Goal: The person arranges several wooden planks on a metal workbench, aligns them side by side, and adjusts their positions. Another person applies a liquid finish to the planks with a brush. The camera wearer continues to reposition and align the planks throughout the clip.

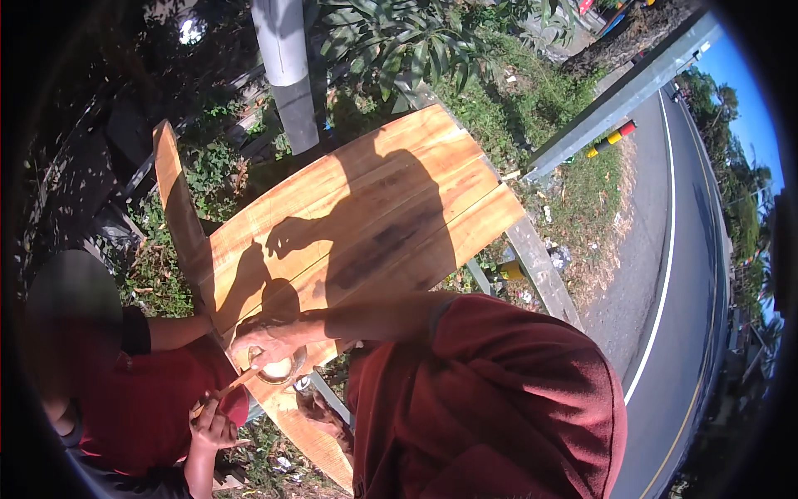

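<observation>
Near the wooden planks (366, 220), one hand (270, 339) at a round bowl (299, 363).

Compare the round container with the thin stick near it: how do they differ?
The round container is wide, while the thin stick is long and narrow. The container shows whitish contents; the stick looks orange-brown. The container's opening faces the camera, while the stick slants across the view. Both are close together.

Leafy branches (407, 41), two-toned pole (285, 62), grey road (694, 249)
</observation>
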{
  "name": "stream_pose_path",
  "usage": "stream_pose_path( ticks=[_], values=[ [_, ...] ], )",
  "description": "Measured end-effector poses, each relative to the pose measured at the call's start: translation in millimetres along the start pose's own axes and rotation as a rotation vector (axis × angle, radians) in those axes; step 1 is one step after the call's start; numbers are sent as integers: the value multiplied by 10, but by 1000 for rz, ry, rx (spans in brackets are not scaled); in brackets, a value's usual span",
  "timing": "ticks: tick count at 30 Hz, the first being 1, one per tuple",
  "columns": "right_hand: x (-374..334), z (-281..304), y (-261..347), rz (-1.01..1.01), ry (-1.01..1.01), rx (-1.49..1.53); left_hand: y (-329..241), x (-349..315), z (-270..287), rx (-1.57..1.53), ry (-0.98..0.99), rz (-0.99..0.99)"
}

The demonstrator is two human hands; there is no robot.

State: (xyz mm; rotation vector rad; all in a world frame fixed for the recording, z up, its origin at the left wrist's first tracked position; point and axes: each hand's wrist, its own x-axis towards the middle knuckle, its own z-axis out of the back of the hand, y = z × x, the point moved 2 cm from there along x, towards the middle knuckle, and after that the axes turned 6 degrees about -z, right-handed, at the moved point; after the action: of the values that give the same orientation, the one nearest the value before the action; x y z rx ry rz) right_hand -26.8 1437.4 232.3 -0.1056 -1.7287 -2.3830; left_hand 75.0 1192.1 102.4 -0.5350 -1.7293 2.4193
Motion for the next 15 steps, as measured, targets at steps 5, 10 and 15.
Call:
stream_pose_path(
  ticks=[5, 10, 15],
  values=[
    [-1557, 1409, -506, -461, -509, -172, -241, 154, -308, -53, 670, 111],
    [-3054, 1811, -696, -757, -1019, 90, -814, 147, -771, 328, 878, -82],
    [-3940, 1715, -806, -653, -931, 114, -1394, 1, -1487, 529, 949, -250]
  ],
)
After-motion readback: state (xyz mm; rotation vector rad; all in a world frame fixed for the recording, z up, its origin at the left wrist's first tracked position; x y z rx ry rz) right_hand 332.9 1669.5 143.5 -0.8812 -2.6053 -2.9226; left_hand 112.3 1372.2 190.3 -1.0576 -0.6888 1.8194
